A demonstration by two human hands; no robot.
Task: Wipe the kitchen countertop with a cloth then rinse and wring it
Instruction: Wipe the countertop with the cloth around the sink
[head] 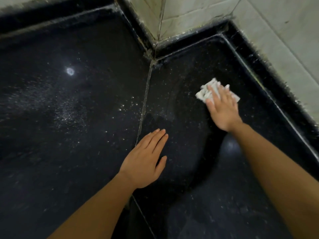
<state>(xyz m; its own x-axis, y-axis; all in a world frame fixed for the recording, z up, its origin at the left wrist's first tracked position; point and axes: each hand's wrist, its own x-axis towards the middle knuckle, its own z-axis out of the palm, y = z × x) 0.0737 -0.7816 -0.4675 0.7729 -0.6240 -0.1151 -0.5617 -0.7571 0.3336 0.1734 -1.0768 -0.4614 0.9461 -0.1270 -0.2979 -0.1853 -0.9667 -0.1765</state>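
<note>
Right hand [222, 107] presses flat on the crumpled cloth [209, 91] near the countertop's [69, 135] back right edge; left hand [148, 159] rests flat and released, holding nothing. Wiping step: keep even pressure, overlap strokes toward the speckled left side.

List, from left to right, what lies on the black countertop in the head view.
Round light reflection → left hand, flat on the countertop → cloth with the right hand pressing on it. The seam between the slabs is left out, since it overlaps the left hand.
</note>
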